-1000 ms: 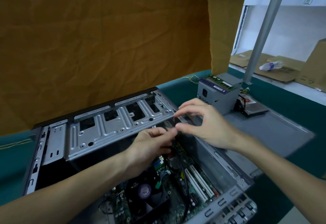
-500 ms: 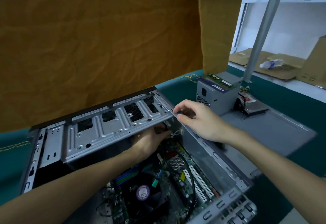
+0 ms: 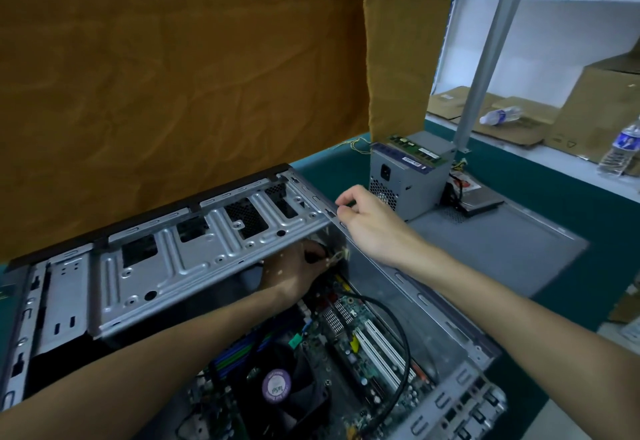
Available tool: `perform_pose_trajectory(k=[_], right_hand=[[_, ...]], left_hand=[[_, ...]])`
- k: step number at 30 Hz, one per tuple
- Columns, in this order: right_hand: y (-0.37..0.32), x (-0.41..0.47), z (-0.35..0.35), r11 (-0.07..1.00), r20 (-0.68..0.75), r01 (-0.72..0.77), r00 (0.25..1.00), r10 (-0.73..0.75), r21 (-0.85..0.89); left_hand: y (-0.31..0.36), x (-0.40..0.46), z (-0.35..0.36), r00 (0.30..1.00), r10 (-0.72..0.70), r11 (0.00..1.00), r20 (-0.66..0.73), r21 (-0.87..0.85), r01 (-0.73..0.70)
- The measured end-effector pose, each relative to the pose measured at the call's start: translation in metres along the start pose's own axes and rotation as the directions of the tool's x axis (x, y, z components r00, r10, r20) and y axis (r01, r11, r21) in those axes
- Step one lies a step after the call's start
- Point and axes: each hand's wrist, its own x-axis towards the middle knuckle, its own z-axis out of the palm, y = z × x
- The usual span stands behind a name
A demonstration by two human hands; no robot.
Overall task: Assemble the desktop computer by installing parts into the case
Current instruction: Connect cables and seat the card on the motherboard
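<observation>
While tucked under the drive cage point(image 3: 194, 259), left hand point(image 3: 294, 277) — fingers unclear; right hand point(image 3: 367, 221) pinching the case rim point(image 3: 391, 273).

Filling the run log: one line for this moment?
left hand under drive cage, holding connector | right hand pinching case edge

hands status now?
Left hand: under the drive cage, grip cannot be told.
Right hand: pinching the case edge.

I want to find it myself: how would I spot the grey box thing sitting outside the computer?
Look past the open computer case to the teal table's far side. The power supply stands there, a grey metal box. Only it has a green memory stick lying on top.
</observation>
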Motion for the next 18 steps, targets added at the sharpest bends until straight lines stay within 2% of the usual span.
perform_pose_trajectory(k=[7,10,15,18], right_hand=[[-0.002,-0.001,0.0,1.0,-0.017,-0.019,1.0,0.019,0.014],[-0.002,-0.001,-0.001,1.0,-0.022,-0.019,1.0,0.019,0.018],[-0.002,-0.003,0.0,1.0,-0.036,-0.022,0.999,0.023,0.017],[-0.003,-0.004,-0.001,1.0,-0.033,-0.021,0.999,0.021,0.011]], left_hand=[[0.001,-0.003,0.001,1.0,0.018,0.999,0.009,-0.031,-0.018],[0.003,-0.006,0.002,0.998,0.057,0.997,-0.002,0.045,-0.057],[-0.001,-0.007,-0.006,0.994,0.075,0.995,0.08,0.053,-0.08],[0.001,-0.01,-0.005,0.996,0.074,0.995,0.04,0.065,-0.076]])
